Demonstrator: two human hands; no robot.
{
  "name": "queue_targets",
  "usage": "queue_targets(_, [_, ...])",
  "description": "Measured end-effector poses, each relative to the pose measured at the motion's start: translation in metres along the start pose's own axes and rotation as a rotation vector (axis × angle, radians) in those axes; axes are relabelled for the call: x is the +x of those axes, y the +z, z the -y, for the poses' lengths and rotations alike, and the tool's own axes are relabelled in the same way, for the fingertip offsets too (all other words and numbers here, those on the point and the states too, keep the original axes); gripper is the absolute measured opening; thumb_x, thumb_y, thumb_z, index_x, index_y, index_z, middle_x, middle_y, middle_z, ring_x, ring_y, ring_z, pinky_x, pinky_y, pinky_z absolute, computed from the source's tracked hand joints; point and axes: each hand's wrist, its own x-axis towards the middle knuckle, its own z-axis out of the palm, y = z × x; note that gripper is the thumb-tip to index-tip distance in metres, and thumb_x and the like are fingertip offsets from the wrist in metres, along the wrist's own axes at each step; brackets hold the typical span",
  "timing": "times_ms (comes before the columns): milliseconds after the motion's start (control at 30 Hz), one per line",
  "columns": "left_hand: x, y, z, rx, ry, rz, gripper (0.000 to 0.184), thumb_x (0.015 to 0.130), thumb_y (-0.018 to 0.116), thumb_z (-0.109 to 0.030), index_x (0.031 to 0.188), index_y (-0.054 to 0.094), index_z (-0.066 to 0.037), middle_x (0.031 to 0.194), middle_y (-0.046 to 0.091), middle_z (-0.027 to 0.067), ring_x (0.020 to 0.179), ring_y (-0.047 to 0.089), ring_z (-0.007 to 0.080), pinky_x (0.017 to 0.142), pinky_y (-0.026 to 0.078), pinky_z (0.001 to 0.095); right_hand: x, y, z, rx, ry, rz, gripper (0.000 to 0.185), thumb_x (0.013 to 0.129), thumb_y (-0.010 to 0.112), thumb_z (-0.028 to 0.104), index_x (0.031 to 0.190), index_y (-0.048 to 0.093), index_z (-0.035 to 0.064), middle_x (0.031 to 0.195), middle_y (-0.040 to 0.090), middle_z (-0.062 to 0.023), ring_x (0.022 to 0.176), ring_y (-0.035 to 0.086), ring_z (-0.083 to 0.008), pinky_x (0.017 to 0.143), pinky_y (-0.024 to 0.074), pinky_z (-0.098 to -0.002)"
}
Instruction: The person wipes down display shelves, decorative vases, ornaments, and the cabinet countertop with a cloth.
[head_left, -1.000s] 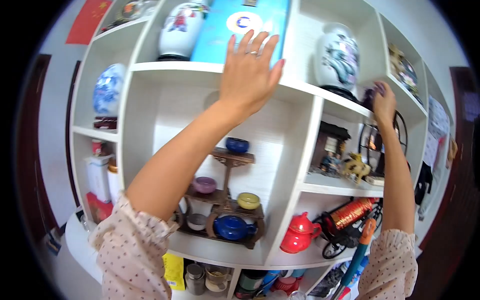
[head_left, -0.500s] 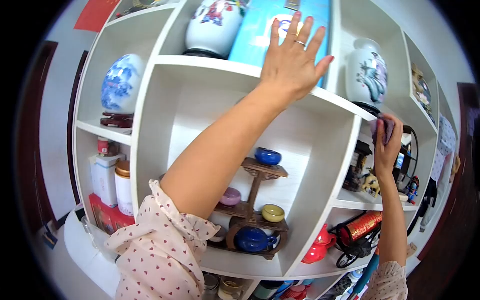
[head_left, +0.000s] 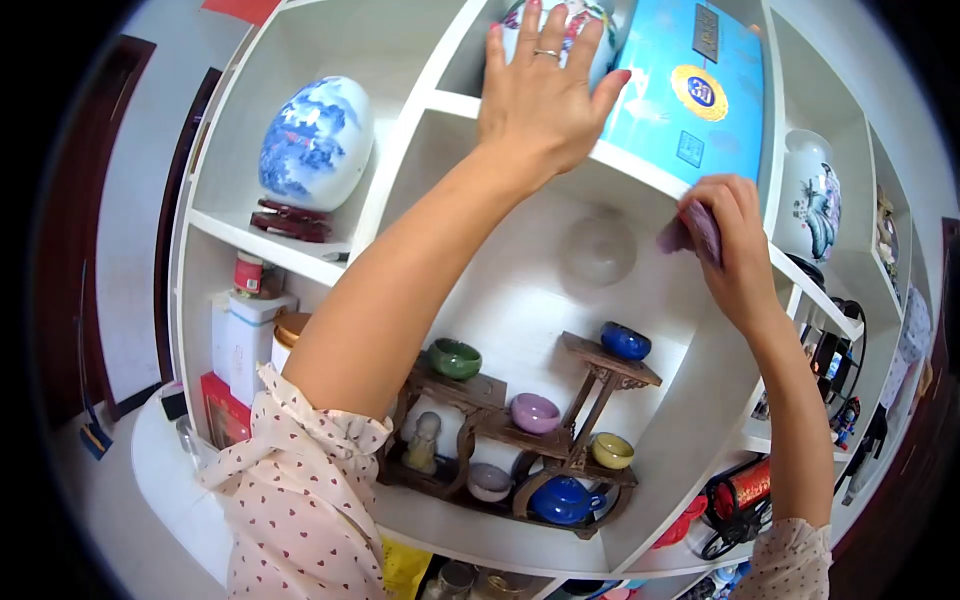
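My left hand [head_left: 545, 100], a ring on one finger, is spread with nothing in it, in front of the white painted vase [head_left: 575, 35] on the upper shelf. Right of that vase stands a blue box [head_left: 695, 90] with a gold round emblem. My right hand [head_left: 735, 240] is closed on a purple cloth [head_left: 700, 238] at the front edge of the shelf [head_left: 650, 175], just below the box. Part of the cloth hangs out to the left of my fingers.
Below, a wooden stand [head_left: 600, 375] holds small bowls, a blue teapot [head_left: 565, 498] and a figurine [head_left: 423, 442]. A blue-and-white egg-shaped ornament [head_left: 318, 143] is at the left. Another vase [head_left: 808, 200] stands right of the box. Red and black items fill the lower right.
The view has shifted left. My right hand has moved with the cloth from beneath the right vase to below the blue box. My left hand has gone from the box to the painted vase.
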Motion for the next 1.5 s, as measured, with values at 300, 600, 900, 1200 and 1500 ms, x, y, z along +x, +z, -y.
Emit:
queue_targets(300, [0.011,-0.009,0.074,0.16,0.049,0.009,0.062,0.094,0.035,-0.051,0.14,0.034,-0.009,0.144,0.033,0.0169,0.139,0.019,0.0332,0.112,0.009,0.0509,0.043,0.018,0.018,0.055,0.011,0.066,0.035,0.067,0.06,-0.009,0.098,0.054,0.0056,0.098,0.051,-0.0111,0.095,0.048,-0.0309,0.084,0.0409,-0.039])
queue_targets(600, [0.003,-0.035,0.12,0.028,-0.245,-0.153,0.05,0.096,0.037,-0.043,0.127,0.045,-0.004,0.132,0.045,0.0203,0.131,0.032,0.0366,0.107,0.021,0.0496,0.08,0.057,0.034,0.056,-0.038,-0.036,0.033,0.07,0.064,0.0,0.1,0.055,0.0073,0.099,0.052,-0.0094,0.095,0.049,-0.0301,0.085,0.0409,-0.038])
queue_targets(900, [-0.052,-0.072,0.122,-0.445,-0.394,0.082,0.045,0.097,0.038,-0.032,0.125,0.044,0.003,0.126,0.049,0.0262,0.123,0.041,0.038,0.102,0.033,0.0412,0.166,0.145,0.095,-0.066,-0.115,-0.32,0.019,0.077,0.055,0.007,0.096,0.053,0.0076,0.093,0.053,-0.0114,0.088,0.05,-0.0304,0.078,0.0425,-0.0381])
queue_targets(1200, [-0.037,-0.076,0.082,-0.619,-0.611,0.416,0.058,0.09,0.053,-0.038,0.134,0.037,-0.003,0.13,0.046,0.015,0.119,0.044,0.0242,0.099,0.034,0.0322,0.088,0.086,0.055,-0.1,-0.103,-0.262,0.018,0.075,0.059,0.012,0.092,0.055,0.0099,0.092,0.052,-0.0076,0.092,0.05,-0.0266,0.083,0.0379,-0.0399])
queue_targets(1500, [-0.013,-0.084,0.072,-0.927,-1.124,0.494,0.059,0.081,0.067,-0.028,0.131,0.042,-0.01,0.118,0.051,0.0115,0.11,0.046,0.0253,0.091,0.039,0.0417,0.029,0.023,0.033,-0.015,0.024,-0.264,0.036,0.062,0.062,-0.009,0.094,0.055,0.0068,0.094,0.052,-0.0095,0.09,0.048,-0.0301,0.081,0.0393,-0.0388])
